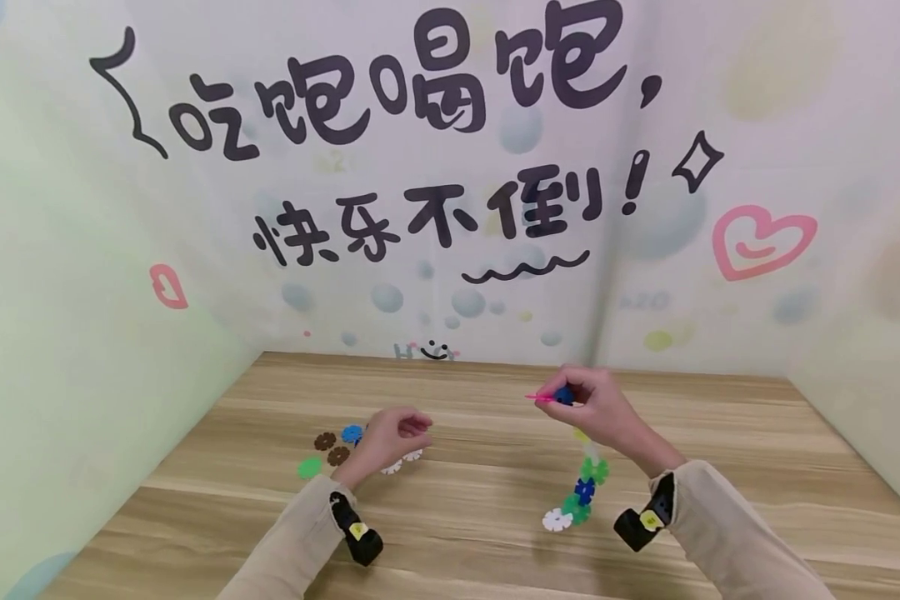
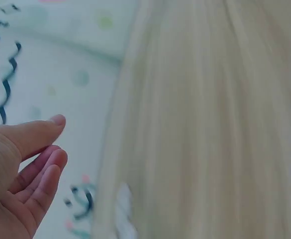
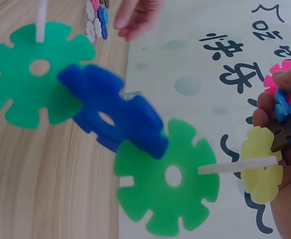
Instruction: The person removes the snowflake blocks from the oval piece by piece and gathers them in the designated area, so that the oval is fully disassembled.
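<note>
My right hand (image 1: 596,408) pinches the upper end of a chain of slotted plastic snowflake discs. In the right wrist view a pink disc (image 3: 280,77), a blue disc (image 3: 284,105) and a brown disc (image 3: 287,132) sit by the fingers. A yellow disc (image 3: 257,164), a white one, a green disc (image 3: 167,199), a dark blue disc (image 3: 113,112) and another green disc (image 3: 23,102) follow down the chain. At its lower end hangs a white disc (image 1: 557,520). My left hand (image 1: 390,442), fingers loosely bent and holding nothing, hovers over loose discs and hides some of them.
On the wooden table (image 1: 450,533), around my left hand, lie brown discs (image 1: 325,442), a light blue disc (image 1: 352,433), a green disc (image 1: 310,467) and white discs (image 1: 392,467). A printed cloth (image 1: 435,300) hangs behind the table.
</note>
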Tool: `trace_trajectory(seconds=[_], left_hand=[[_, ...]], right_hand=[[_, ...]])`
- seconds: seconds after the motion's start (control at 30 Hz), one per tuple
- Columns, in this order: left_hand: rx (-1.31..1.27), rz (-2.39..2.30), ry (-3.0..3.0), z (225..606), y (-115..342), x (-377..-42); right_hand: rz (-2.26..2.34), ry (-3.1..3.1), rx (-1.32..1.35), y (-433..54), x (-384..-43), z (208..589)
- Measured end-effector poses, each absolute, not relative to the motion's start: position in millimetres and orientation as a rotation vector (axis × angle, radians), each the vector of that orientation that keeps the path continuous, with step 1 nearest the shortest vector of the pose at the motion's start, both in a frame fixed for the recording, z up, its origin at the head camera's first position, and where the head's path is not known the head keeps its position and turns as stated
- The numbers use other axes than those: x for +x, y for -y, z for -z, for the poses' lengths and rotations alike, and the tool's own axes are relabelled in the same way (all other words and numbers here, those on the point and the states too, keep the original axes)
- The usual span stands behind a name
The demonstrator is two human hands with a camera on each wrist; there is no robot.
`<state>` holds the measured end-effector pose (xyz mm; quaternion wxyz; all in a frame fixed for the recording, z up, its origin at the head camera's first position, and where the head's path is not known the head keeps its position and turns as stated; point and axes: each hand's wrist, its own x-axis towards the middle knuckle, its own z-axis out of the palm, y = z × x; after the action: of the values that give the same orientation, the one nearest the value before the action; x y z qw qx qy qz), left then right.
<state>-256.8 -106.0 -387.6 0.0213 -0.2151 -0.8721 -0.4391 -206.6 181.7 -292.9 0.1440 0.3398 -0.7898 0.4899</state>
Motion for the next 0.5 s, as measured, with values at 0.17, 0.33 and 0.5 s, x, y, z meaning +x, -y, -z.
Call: trace_trajectory(seconds=[0.17,0.33,0.5], left_hand=[[-0.816,1.546,2.491,360,72,-241],[-0.966,1.641,2.281,324,46,-218],[-1.059,1.616,2.225,306,33,-205]], right_hand=[[-1.424,2.294,1.017,-178,-215,302],[-1.437,2.309,1.057,-177,-223,313],[-1.454,2.294,1.096,-173,-224,316]])
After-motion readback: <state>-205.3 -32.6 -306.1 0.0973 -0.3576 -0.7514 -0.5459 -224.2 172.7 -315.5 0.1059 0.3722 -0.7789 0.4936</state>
